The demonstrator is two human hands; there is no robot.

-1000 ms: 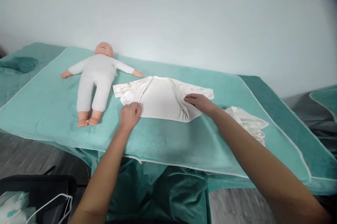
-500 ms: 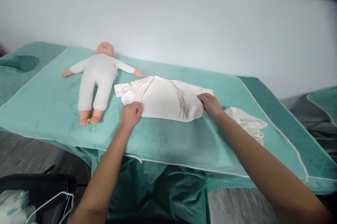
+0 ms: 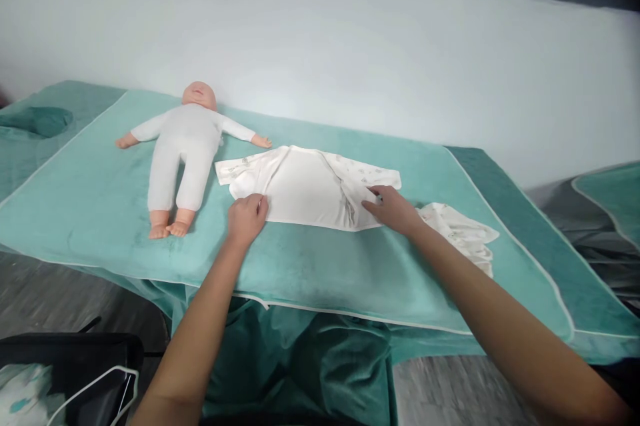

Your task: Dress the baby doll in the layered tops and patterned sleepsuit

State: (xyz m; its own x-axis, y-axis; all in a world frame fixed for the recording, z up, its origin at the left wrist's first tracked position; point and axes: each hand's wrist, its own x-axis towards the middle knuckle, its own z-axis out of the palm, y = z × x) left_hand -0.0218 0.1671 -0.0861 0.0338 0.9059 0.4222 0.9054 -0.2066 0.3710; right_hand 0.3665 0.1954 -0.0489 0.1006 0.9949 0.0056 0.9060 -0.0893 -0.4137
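The left hand (image 3: pixel 247 217) has fingers clamped on the near left edge of the white shirt (image 3: pixel 307 187), the right hand (image 3: pixel 395 209) touching its right side, finger closure unclear.

I have room over the bed (image 3: pixel 320 269) nearside of the shirt (image 3: pixel 310 183); doll (image 3: pixel 185 133) blocks left, crumpled cloth (image 3: pixel 463 223) right.

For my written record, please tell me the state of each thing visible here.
White shirt: spread open, wrinkled at right
Doll: lying on its back, arms outstretched
White cloth: crumpled
Green cover: spread beneath them, mostly smooth
Left hand: fingers curled, touching shirt
Right hand: fingers bent, touching shirt
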